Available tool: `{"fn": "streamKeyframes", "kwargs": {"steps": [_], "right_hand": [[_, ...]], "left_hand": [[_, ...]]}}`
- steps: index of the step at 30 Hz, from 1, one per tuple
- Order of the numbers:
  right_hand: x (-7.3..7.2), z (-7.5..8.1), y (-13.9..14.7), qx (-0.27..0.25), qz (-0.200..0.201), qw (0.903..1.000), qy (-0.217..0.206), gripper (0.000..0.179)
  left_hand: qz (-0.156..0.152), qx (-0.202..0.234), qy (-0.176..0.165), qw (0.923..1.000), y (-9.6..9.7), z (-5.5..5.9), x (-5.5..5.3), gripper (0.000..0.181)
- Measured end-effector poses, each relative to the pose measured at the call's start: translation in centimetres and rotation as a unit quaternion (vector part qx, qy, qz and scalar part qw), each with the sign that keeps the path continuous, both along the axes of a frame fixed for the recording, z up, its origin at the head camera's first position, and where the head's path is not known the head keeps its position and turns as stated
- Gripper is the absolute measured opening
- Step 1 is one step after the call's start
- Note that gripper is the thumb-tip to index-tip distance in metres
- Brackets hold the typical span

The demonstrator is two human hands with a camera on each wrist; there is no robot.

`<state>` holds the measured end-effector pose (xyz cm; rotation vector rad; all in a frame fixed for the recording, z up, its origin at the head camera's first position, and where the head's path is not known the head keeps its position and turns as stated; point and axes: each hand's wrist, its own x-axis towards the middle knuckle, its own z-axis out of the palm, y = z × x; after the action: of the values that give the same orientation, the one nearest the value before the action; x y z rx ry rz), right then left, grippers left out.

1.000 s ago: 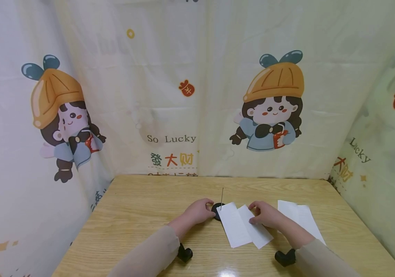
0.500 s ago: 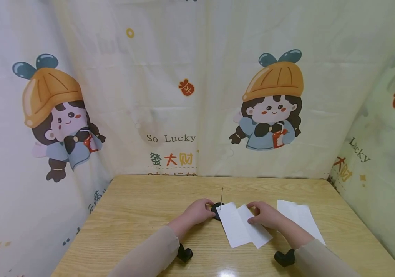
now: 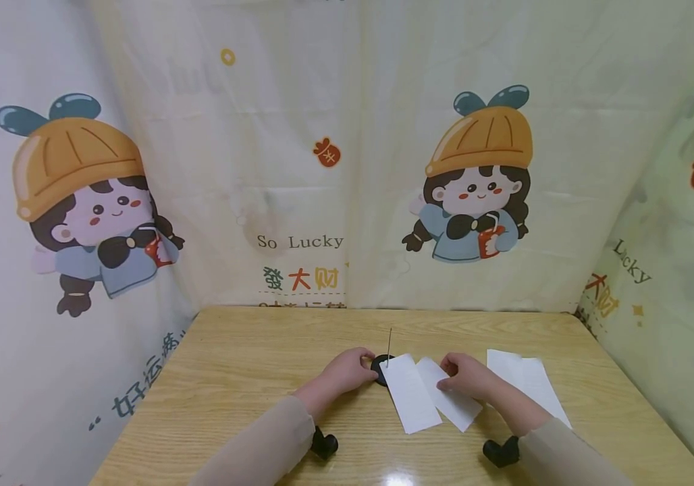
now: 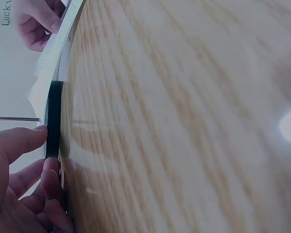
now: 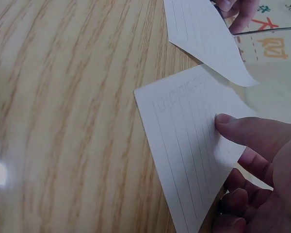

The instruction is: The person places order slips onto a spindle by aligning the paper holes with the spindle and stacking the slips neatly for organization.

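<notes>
The left hand (image 3: 350,370) pinches the rim of a round black base (image 4: 53,116), its thumb at the upper edge and its fingers curled against the side. From that base a thin metal spike (image 3: 389,345) stands upright. A white paper slip (image 3: 414,397) reaches over the base, one upper corner at the foot of the spike; whether the spike pierces it is too small to tell. The right hand (image 3: 467,375) is clamped on a second paper slip (image 5: 177,131), thumb on the face and fingers behind. This slip bears ruled lines and a faint row of marks along one edge. It slants just to the right of the first slip, which overlaps its corner in the right wrist view; whether the two touch I cannot tell. Farther right, beyond the right hand, two more white sheets (image 3: 543,390) lie side by side on the wood-grained tabletop (image 3: 274,351), partly hidden by the forearm. A cream curtain (image 3: 213,169) with printed cartoon figures hangs behind
</notes>
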<state>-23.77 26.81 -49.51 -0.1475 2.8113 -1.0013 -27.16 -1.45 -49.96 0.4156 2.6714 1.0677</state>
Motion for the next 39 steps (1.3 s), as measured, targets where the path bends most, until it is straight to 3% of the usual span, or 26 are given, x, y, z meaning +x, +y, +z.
{"fn": "streamKeyframes", "kwargs": {"steps": [11,23,31,39], "right_hand": [[0.0,0.1,0.6,-0.014,-0.007,0.9999,-0.006,0.012],[0.1,0.3,1.5,-0.044,-0.008,0.9990,-0.007,0.011],[0.1,0.5,2.2,-0.053,0.012,0.9985,0.003,0.008],[0.3,1.0,2.9,-0.089,0.008,0.9959,-0.007,0.006]], "left_hand": [[-0.007,-0.005,0.001,1.0000,-0.1,0.2,0.1,0.037],[-0.025,0.004,0.002,0.9997,-0.5,0.0,0.0,0.040],[-0.027,0.008,0.001,0.9996,-0.6,0.2,0.1,0.040],[-0.026,0.006,0.004,0.9996,-0.6,0.1,0.0,0.039]]}}
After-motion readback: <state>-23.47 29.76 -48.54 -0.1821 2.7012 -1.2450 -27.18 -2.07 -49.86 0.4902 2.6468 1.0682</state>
